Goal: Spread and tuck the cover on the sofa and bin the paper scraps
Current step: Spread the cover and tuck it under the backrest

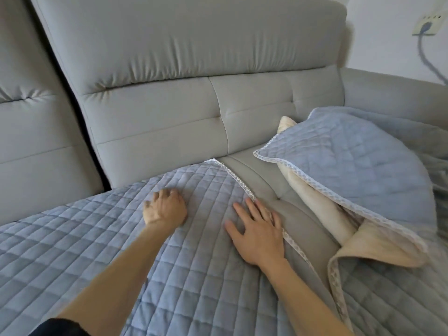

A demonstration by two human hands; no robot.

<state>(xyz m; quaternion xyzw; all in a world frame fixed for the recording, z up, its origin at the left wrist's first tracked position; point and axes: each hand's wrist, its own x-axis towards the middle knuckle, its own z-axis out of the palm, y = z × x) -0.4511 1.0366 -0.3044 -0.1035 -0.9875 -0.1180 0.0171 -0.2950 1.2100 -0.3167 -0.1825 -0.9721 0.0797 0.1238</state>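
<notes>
Most of my feed is the grey sofa (169,69), with its backrest running from about 10 o'clock round to 1. The blue quilted cover (97,238) lies flat on the seat and fills everything from 9 down to 6 o'clock. Over at 3 o'clock there's a second quilted blue piece (363,161) flopped back on itself, so its cream underside (315,202) shows. I can't tell if it's the same cover or a separate one. Between the two, a strip of bare seat (266,180) runs from centre down toward 5 o'clock.

The flat cover's white lace trim (232,173) lies right along that strip. The right hand (259,229) is just below centre, flat on the cover with its fingers spread and relaxed and its outer edge on the trim. The left hand (164,209) is just beside it at 9 o'clock, with its fingers curled under, pressing on the cover. I honestly can't tell if it's got fabric bunched in there.

A wall socket (429,23) with a cable (426,57) hanging from it sits at 2 o'clock.
</notes>
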